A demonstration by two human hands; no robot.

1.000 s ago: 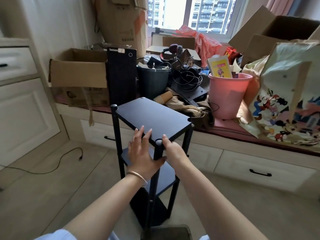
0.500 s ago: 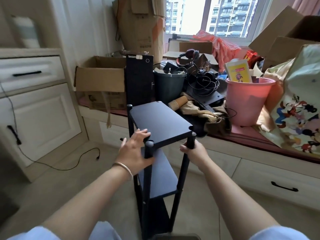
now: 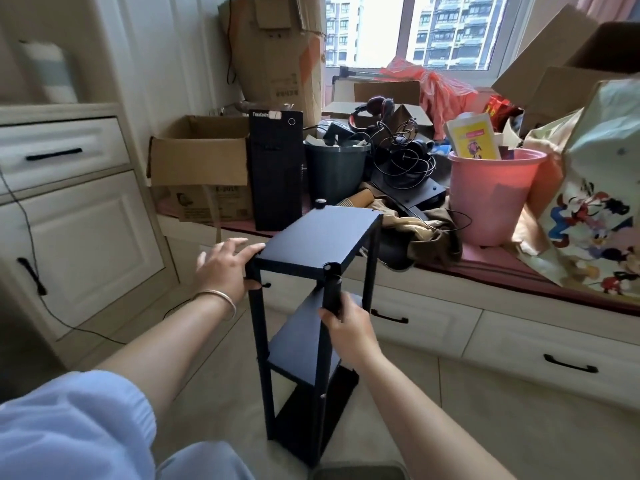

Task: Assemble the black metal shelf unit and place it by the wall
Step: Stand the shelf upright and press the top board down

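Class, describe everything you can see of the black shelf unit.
The black shelf unit stands upright on the tiled floor before the window seat. It looks like matte dark metal: three flat rectangular shelves joined by four slim corner posts, some capped with round knobs. The left hand grips its top near-left corner, thumb round the post, fingers spread along the edge. The right hand grips the near-right post just under the top shelf.

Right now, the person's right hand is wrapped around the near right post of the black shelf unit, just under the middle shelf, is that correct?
Not quite: the right hand grips the near right post of the black shelf unit just under the top shelf, above the middle shelf. The head view shows this; the rest is correct.
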